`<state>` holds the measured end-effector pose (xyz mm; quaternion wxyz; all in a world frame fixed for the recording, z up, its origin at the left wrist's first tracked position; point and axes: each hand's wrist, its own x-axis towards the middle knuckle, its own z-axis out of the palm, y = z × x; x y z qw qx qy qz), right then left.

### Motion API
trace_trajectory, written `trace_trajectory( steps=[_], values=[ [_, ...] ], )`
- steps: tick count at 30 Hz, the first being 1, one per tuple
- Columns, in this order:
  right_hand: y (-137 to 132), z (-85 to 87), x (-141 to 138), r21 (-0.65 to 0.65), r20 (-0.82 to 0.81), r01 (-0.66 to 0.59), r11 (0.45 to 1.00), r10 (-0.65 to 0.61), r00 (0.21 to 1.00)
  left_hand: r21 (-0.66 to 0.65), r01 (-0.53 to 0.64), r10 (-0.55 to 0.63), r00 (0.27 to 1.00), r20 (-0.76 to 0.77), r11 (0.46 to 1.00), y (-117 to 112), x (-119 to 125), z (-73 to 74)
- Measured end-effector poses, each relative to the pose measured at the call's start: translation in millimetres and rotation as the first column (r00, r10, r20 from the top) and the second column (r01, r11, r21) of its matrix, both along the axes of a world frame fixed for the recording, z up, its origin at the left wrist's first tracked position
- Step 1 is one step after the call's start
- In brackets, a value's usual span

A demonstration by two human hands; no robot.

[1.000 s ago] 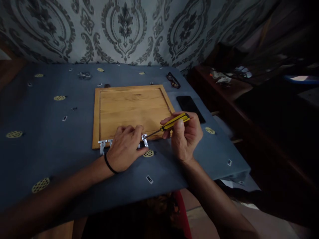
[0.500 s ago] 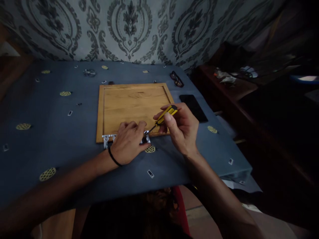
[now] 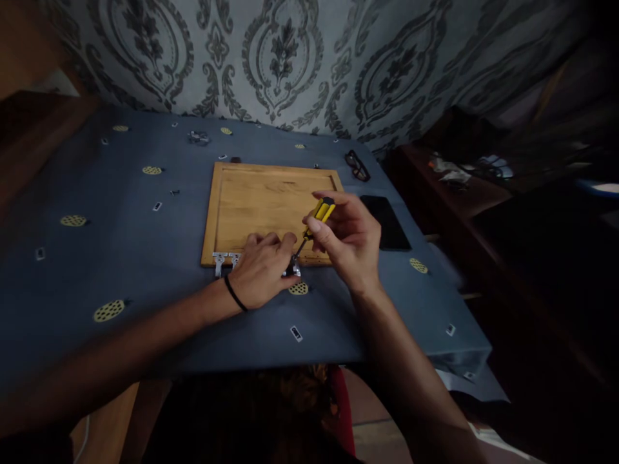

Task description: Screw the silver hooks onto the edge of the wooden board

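Observation:
A wooden panel (image 3: 271, 200) with a raised frame lies flat on the cloth-covered table. Along its near edge sit metal hinges, with one hinge (image 3: 220, 261) plain to see at the left. My left hand (image 3: 264, 270) rests over this edge, its fingers bent and its thumb round another hinge (image 3: 293, 267), which is partly hidden. Between the thumb and fingers of my right hand (image 3: 351, 238) is a yellow and black screwdriver (image 3: 319, 216), tilted, its shaft pointing down to that hinge. Whether the tip sits in a screw is too small to tell.
Right of the panel lies a dark flat phone or tablet (image 3: 387, 222), with glasses (image 3: 356, 165) behind it. A small screw-like piece (image 3: 175, 192) and a clear plastic bag (image 3: 198, 137) lie to the left. A patterned curtain (image 3: 283, 58) hangs at the back.
The view has shifted, so the table and panel appear farther right. The screwdriver stands a little steeper, and my right-hand fingers have shifted on its handle. My left hand stays at the hinge.

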<state>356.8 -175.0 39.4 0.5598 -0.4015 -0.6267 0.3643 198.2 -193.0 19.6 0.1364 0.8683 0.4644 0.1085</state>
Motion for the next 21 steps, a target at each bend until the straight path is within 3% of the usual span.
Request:
trace_trajectory(
  steps=[5,8,13,21],
  values=[
    [-4.2,-4.5,0.6,-0.025,-0.101,0.106,0.994,-0.108,0.989,-0.033,0.016,-0.016,1.000,0.016,0.999,0.0,-1.6,-0.7],
    [-7.5,-4.2,3.5,0.000,-0.071,0.149,0.989,-0.149,0.986,-0.047,0.007,-0.006,0.999,0.033,0.999,-0.3,-1.8,1.1],
    [-10.4,-5.9,9.5,0.018,0.003,0.123,0.992,-0.123,0.992,-0.076,0.001,0.001,1.000,0.023,0.997,0.0,-1.7,3.1],
    [-9.0,-8.4,7.9,-0.019,-0.020,0.099,0.995,-0.100,0.995,-0.056,-0.002,0.003,1.000,0.019,0.998,0.3,-1.5,-0.7]
  ],
)
